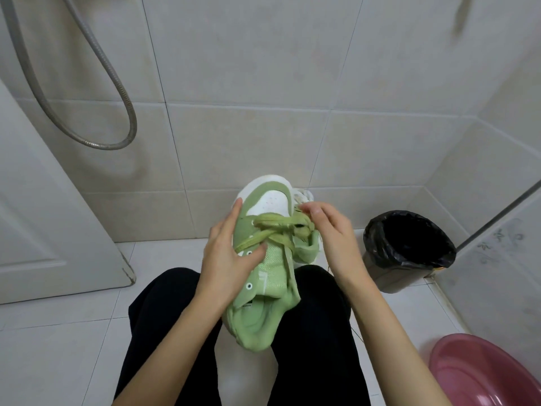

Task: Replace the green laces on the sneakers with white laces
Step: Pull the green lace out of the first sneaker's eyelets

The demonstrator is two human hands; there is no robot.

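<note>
White tiled floor [58, 332] under me: bin [407, 250] with a black liner standing to my right, pink basin [480, 373] nearer, at the right edge. Green sneaker [263, 276] propped on my black-trousered legs [164, 317].

black-lined bin [408, 249], pink basin [480, 373], shower hose [117, 83], door [44, 215].

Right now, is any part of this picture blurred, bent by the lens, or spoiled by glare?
Head view: the sneaker and its green lace are sharp, under soft, even light with faint shadows; the wall tile lines bow from the wide lens; a dark streak at the top right corner is blurred; a dull shine lies on the floor at bottom centre, no harsh glare.
</note>
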